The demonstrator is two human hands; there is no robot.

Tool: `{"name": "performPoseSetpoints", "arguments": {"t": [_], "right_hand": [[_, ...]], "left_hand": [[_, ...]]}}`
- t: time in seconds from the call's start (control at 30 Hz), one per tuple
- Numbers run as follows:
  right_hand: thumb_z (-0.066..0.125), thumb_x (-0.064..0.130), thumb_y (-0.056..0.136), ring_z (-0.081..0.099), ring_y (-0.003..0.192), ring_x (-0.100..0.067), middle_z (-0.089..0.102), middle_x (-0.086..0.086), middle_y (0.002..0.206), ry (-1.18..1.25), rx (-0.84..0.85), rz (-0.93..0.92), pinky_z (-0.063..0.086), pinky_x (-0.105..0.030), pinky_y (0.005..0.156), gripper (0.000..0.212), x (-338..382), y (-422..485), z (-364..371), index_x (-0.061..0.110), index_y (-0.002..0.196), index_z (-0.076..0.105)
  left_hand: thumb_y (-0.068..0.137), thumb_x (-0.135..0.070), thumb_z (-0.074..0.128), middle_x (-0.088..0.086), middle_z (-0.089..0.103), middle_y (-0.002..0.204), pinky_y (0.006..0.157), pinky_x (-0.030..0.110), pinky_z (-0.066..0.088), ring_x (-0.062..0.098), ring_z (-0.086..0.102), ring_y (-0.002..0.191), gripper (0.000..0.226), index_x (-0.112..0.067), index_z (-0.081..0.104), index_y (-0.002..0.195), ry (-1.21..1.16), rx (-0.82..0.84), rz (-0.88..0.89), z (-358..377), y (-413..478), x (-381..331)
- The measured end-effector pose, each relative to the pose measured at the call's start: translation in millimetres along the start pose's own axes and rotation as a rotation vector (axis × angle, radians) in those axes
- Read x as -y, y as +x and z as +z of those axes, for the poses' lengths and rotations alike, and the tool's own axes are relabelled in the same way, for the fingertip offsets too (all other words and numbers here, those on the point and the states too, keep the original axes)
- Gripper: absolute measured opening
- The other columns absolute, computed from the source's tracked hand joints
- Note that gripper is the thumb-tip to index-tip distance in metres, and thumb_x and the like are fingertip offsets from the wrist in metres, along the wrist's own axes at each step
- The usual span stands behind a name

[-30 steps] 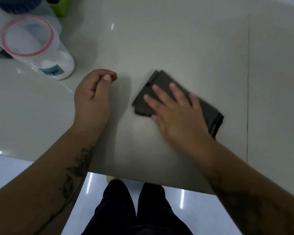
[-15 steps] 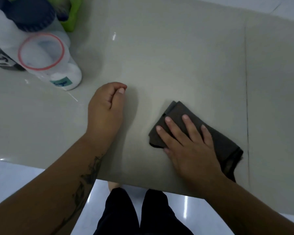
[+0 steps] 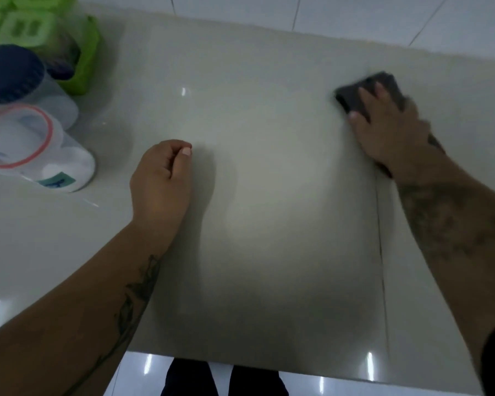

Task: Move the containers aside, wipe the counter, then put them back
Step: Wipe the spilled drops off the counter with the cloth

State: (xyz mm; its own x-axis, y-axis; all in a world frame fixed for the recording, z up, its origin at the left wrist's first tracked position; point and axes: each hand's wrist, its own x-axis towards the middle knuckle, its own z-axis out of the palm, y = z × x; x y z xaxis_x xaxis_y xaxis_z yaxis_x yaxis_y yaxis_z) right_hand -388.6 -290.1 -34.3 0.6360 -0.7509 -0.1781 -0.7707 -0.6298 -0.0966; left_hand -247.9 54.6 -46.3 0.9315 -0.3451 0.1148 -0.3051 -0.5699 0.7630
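Note:
My right hand presses flat on a dark grey cloth at the far right of the glossy beige counter, blurred by motion. My left hand rests on the counter left of centre, fingers curled into a loose fist with nothing in it. At the left edge stand the containers: a clear one with a red-rimmed lid, one with a dark blue lid behind it, and a green container at the far corner.
A seam in the counter runs front to back on the right. The white tiled wall borders the far edge. My dark-trousered legs and the shiny floor show below the near edge.
My right hand has slid the cloth from the near middle of the counter away to the far right. My left fist has stayed put; the view has tilted up.

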Motion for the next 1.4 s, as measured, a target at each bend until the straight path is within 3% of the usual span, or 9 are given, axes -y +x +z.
{"name": "performPoseSetpoints", "arguments": {"t": [0.2,0.33,0.47,0.67,0.8,0.9,1.0,1.13,1.4], "right_hand": [[0.022,0.062,0.091,0.031,0.136,-0.040,0.027,0.009,0.158,-0.074,-0.082,-0.214,0.033,-0.060,0.097,0.060,45.7,-142.1,33.3,0.040,0.147,0.027],[0.024,0.057,0.095,0.012,0.145,-0.036,0.017,0.014,0.160,0.013,-0.077,-0.495,0.018,-0.060,0.105,0.054,143.1,-123.8,47.9,0.044,0.147,0.023],[0.022,0.054,0.097,-0.004,0.147,-0.031,0.004,0.016,0.162,0.090,0.003,-0.516,0.003,-0.062,0.109,0.053,181.4,-14.4,35.0,0.045,0.149,0.016],[0.025,0.055,0.096,0.009,0.146,-0.032,0.007,0.014,0.161,0.103,-0.083,-0.029,0.010,-0.064,0.111,0.055,21.4,92.7,-9.6,0.041,0.149,0.019],[0.021,0.056,0.095,0.008,0.146,-0.033,0.006,0.010,0.162,0.124,-0.056,0.331,0.012,-0.063,0.112,0.058,-107.8,32.4,-19.5,0.039,0.150,0.015],[0.021,0.058,0.094,0.014,0.144,-0.036,0.013,0.008,0.162,0.066,-0.114,0.281,0.017,-0.062,0.110,0.058,-90.2,-56.2,9.6,0.040,0.149,0.017],[0.023,0.057,0.094,0.019,0.143,-0.038,0.024,0.009,0.159,0.044,-0.144,-0.015,0.018,-0.064,0.105,0.054,-9.5,-115.0,34.8,0.041,0.146,0.025],[0.020,0.054,0.097,-0.005,0.147,-0.031,0.004,0.015,0.162,0.138,-0.041,-0.263,-0.002,-0.063,0.109,0.052,24.2,-46.0,25.9,0.045,0.148,0.014],[0.024,0.058,0.095,0.006,0.147,-0.029,0.006,0.014,0.162,0.122,-0.066,0.151,0.011,-0.062,0.112,0.057,-164.8,53.1,-21.7,0.041,0.149,0.017]], "left_hand": [[0.095,-0.041,0.044,-0.018,0.061,0.097,0.085,0.026,0.041,0.002,0.053,0.092,0.026,-0.031,0.065,0.106,0.007,0.029,0.021,-0.8,-1.2,0.3],[0.095,-0.041,0.043,-0.017,0.059,0.099,0.082,0.026,0.039,-0.001,0.050,0.091,0.028,-0.030,0.065,0.108,0.029,0.024,0.047,-0.8,0.2,-0.7],[0.096,-0.045,0.041,-0.019,0.060,0.102,0.082,0.032,0.042,0.004,0.053,0.094,0.028,-0.034,0.063,0.112,0.073,0.026,0.013,-1.1,1.2,7.7],[0.094,-0.055,0.040,-0.018,0.067,0.104,0.088,0.047,0.053,0.011,0.064,0.097,0.028,-0.045,0.062,0.109,0.023,0.097,0.008,17.5,7.2,6.9],[0.094,-0.054,0.042,-0.018,0.068,0.103,0.086,0.044,0.053,0.007,0.064,0.096,0.026,-0.045,0.062,0.107,-0.045,0.138,0.024,32.4,-1.5,-14.5],[0.092,-0.048,0.044,-0.023,0.063,0.102,0.081,0.022,0.045,-0.009,0.056,0.093,0.021,-0.044,0.061,0.103,-0.072,0.175,0.144,49.6,-17.4,-49.7],[0.090,-0.043,0.047,-0.029,0.062,0.102,0.078,0.006,0.038,-0.011,0.056,0.095,0.017,-0.042,0.063,0.098,-0.144,0.295,0.254,74.0,-37.3,-93.8],[0.091,-0.041,0.046,-0.027,0.061,0.102,0.076,0.002,0.036,-0.007,0.057,0.095,0.017,-0.040,0.062,0.097,-0.164,0.379,0.349,100.9,-55.1,-127.6],[0.089,-0.039,0.048,-0.032,0.061,0.102,0.076,-0.002,0.033,-0.015,0.054,0.096,0.017,-0.041,0.064,0.095,-0.158,0.331,0.295,115.6,-78.9,-132.4]]}}
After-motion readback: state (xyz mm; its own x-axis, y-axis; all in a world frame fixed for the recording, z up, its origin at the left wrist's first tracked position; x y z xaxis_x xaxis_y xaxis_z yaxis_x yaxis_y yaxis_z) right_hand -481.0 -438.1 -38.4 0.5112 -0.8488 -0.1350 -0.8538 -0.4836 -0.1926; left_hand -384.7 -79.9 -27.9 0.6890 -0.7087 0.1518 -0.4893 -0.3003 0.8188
